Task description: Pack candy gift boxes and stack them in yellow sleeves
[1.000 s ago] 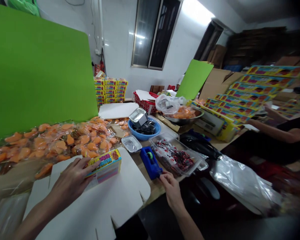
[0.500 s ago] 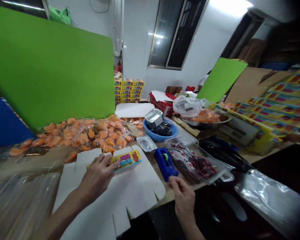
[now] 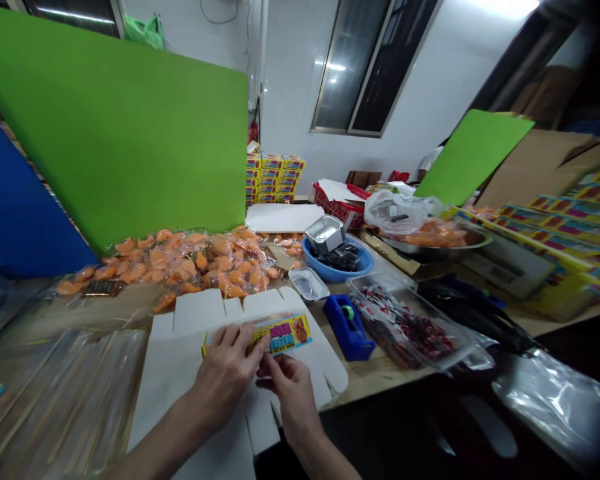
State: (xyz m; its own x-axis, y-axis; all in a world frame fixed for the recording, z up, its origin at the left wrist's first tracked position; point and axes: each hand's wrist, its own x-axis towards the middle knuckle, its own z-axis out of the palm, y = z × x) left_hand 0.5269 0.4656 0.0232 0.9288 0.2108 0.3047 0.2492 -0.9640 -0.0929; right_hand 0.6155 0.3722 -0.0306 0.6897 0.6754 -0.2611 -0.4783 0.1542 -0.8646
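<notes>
Precariously pinched between left hand [image 3: 223,377] and right hand [image 3: 290,393], both closed on its edges: a colourful box [image 3: 283,335], over the white card [image 3: 200,310]. Risk: a slip from too light a grip, knocking orange sweet packets [image 3: 195,267] just beyond the hands.

My right hand [image 3: 289,400] has left the blue tape dispenser [image 3: 347,328] and now meets my left hand [image 3: 223,373] at the small printed box [image 3: 283,335], which has come down onto the white card blank [image 3: 195,312].

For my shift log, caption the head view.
Left hand and right hand hold a small printed box over a flat white cardboard blank.
</notes>
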